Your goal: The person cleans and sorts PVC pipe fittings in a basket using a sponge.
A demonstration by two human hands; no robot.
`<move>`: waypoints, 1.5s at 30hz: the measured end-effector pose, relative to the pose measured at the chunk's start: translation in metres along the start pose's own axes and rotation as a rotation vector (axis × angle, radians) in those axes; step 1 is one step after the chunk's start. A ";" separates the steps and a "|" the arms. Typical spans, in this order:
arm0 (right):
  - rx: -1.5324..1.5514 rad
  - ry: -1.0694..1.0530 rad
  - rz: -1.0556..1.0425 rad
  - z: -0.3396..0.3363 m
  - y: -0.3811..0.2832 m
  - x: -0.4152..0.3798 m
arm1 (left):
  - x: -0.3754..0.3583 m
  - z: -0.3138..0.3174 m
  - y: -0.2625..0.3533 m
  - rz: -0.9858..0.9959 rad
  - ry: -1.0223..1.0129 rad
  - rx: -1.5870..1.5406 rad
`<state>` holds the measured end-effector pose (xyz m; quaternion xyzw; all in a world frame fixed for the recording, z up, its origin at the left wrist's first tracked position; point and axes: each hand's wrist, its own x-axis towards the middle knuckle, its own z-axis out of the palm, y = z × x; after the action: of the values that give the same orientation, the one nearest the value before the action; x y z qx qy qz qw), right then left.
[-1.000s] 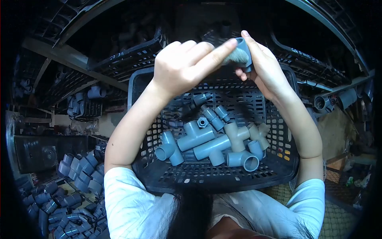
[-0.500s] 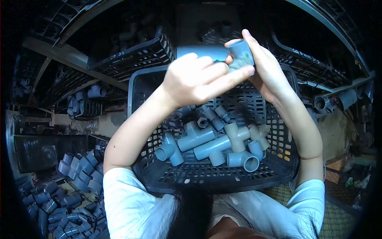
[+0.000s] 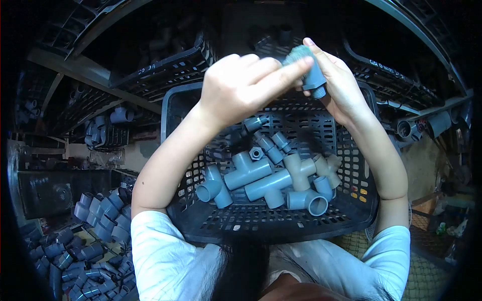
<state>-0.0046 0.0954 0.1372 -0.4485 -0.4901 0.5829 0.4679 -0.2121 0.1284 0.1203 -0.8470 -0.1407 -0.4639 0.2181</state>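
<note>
My right hand (image 3: 341,88) is closed around a grey threaded pipe adapter (image 3: 315,78), held above the far side of a black plastic basket. The adapter's hex collar and threaded end point down toward me. My left hand (image 3: 241,90) is closed on a greenish scouring pad (image 3: 299,53), its forefinger stretched along it, and the pad lies against the adapter's upper end. Part of the pad is hidden behind the fingers. Below, in the basket (image 3: 271,232), lie a grey tee (image 3: 247,173), an elbow (image 3: 315,203), a tan cross fitting (image 3: 299,173) and several small threaded fittings.
Dark crates stand on racks at the left (image 3: 170,67) and right (image 3: 401,83). Many grey fittings are heaped at the lower left (image 3: 85,256). Larger pipe pieces (image 3: 409,129) lie on the right. Green netting (image 3: 427,276) shows at the lower right.
The adapter has turned in my right hand, so its threaded end now shows at the bottom. The pad has moved up to its upper end. A bright patch behind my hands has gone dark.
</note>
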 end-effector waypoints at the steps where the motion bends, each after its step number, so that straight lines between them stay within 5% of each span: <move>1: -0.002 0.036 -0.013 0.004 0.000 -0.001 | -0.003 -0.001 0.001 0.003 -0.012 -0.009; 6: -0.016 0.068 -0.019 0.004 0.006 0.001 | 0.007 -0.015 0.021 0.102 -0.235 0.009; 10: 0.094 -0.032 -0.054 0.003 0.002 0.001 | 0.003 0.003 -0.001 -0.129 -0.119 -0.028; 16: 0.012 0.022 -0.022 0.001 0.009 0.009 | 0.005 -0.001 0.004 0.002 -0.240 -0.040; 19: 0.048 0.059 0.019 0.002 0.006 0.012 | 0.009 0.006 -0.010 -0.133 -0.093 -0.037; 20: 0.050 0.071 0.017 0.001 0.007 0.013 | 0.012 0.000 -0.011 -0.199 -0.185 -0.086; 26: 0.158 0.118 -0.075 0.005 0.024 0.026 | 0.009 0.008 -0.007 0.008 -0.225 -0.080; 29: 0.140 0.044 -0.004 0.002 0.013 0.019 | 0.007 0.008 -0.016 -0.265 -0.200 -0.163; 33: 0.093 0.124 -0.154 0.008 0.030 0.029 | 0.004 -0.005 0.006 -0.088 -0.343 -0.192; 34: 0.096 0.128 -0.154 0.008 0.029 0.028 | 0.007 -0.002 0.006 -0.018 -0.269 -0.113; 38: 0.198 0.020 0.015 0.008 0.013 0.014 | 0.003 0.003 -0.012 -0.253 -0.162 -0.131; 45: 0.108 0.047 -0.022 0.012 0.011 0.010 | -0.002 0.001 -0.009 -0.083 -0.136 -0.105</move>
<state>-0.0195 0.1024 0.1274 -0.4309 -0.4516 0.5926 0.5091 -0.2163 0.1365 0.1205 -0.8801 -0.1659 -0.4208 0.1440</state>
